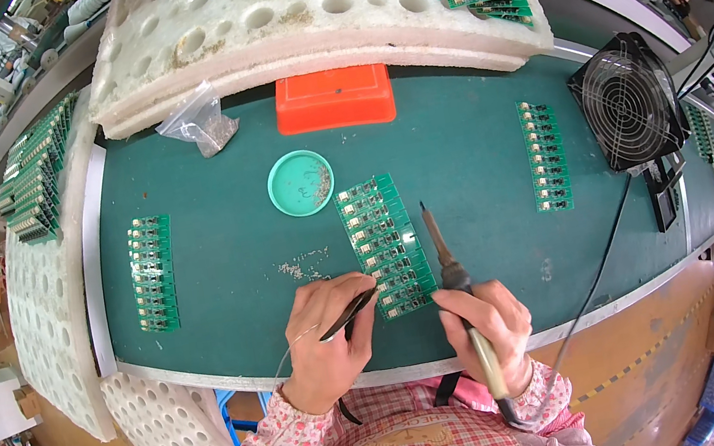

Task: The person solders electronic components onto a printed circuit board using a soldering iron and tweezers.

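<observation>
My left hand [325, 345] is closed around dark tweezers [348, 315], whose tips reach the left edge of a green circuit board [386, 246]. This board lies tilted on the mat before me and carries rows of small white and black parts. A thin pale wire runs beside my left wrist; where it leads I cannot tell. My right hand [495, 327] grips a soldering iron [456, 277] by its light handle. The iron's tip points up and away, just right of the board and apart from it. Small loose bits [303, 267] lie left of the board.
A turquoise round dish [305, 207] holds small bits. Behind it are an orange-red tray [334, 100] and a clear plastic bag [199, 122]. More boards lie left [154, 274] and right [545, 156]. A black fan [630, 100] stands at right, white foam blocks [305, 44] at the back.
</observation>
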